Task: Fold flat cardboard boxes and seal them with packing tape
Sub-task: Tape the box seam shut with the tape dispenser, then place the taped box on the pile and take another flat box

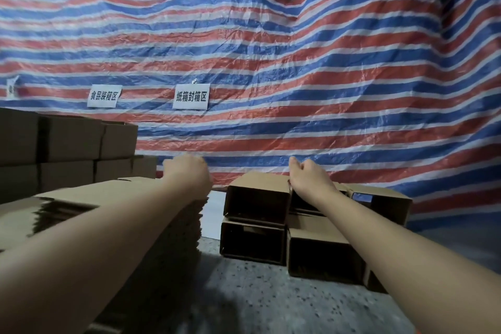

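Striped tarp [271,62] backs speckled concrete floor [257,298] holding open boxes [257,209].

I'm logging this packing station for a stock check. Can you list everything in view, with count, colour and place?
flat cardboard stack: one, brown, lower left under the left forearm
open folded boxes: at least five, brown, on the floor at centre right, open ends toward the camera
closed boxes: several, brown, stacked at left
striped tarp: one, red, blue and white, hung behind
paper signs: two, white, on the tarp
floor: grey, speckled
left hand: above the flat stack
right hand: over the top boxes
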Demonstrator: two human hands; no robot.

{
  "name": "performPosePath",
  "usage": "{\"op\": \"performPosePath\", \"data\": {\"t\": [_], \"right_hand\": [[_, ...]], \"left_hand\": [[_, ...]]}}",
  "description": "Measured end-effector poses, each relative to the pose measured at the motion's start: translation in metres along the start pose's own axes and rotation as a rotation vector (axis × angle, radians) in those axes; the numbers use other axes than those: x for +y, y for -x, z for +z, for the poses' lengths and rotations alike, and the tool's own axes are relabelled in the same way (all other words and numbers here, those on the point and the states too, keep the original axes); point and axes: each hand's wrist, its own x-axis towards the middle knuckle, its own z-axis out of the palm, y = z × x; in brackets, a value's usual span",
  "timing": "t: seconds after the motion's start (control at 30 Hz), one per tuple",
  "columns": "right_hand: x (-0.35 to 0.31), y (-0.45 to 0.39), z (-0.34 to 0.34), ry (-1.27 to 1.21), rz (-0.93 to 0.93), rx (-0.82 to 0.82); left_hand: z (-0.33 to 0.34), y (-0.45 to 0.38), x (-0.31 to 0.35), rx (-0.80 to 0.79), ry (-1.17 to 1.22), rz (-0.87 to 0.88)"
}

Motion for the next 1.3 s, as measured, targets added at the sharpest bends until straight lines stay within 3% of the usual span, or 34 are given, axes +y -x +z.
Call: {"op": "performPosePath", "data": {"t": [0.1, 0.2, 0.43, 0.6, 0.73, 0.87, 1.0, 1.07, 1.2, 1.3], "right_hand": [[-0.012, 0.020, -0.015, 0.052, -0.060, -0.027], [-0.019, 0.038, -0.025, 0.108, -0.097, -0.040], [-0.021, 0.073, -0.036, 0.140, -0.117, -0.081], [-0.023, 0.088, -0.036, 0.102, -0.114, -0.166], [-0.025, 0.095, -0.028, 0.123, -0.138, -0.250], [-0.032, 0.091, -0.030, 0.216, -0.226, -0.213], [-0.051, 0.077, -0.048, -0.101, -0.190, -0.154], [-0.058, 0.069, -0.063, -0.286, -0.160, -0.078], [-0.062, 0.053, -0.100, -0.643, 0.009, 0.083], [-0.050, 0.048, -0.126, -0.792, 0.068, 0.103]], "left_hand": [[-0.002, 0.017, -0.027, -0.236, -0.195, -0.162], [0.009, 0.037, -0.042, -0.395, -0.190, -0.238], [0.001, 0.071, -0.044, -0.390, -0.114, -0.210], [-0.008, 0.079, -0.044, -0.394, -0.170, -0.081], [-0.017, 0.085, -0.032, -0.242, -0.429, -0.055], [-0.058, 0.079, -0.018, 0.070, -0.721, 0.077], [-0.129, 0.072, -0.004, 0.315, -0.728, 0.101], [-0.159, 0.070, 0.006, 0.409, -0.662, 0.086], [-0.188, 0.074, 0.024, 0.558, -0.243, 0.208], [-0.189, 0.076, 0.037, 0.597, 0.063, 0.332]]}}
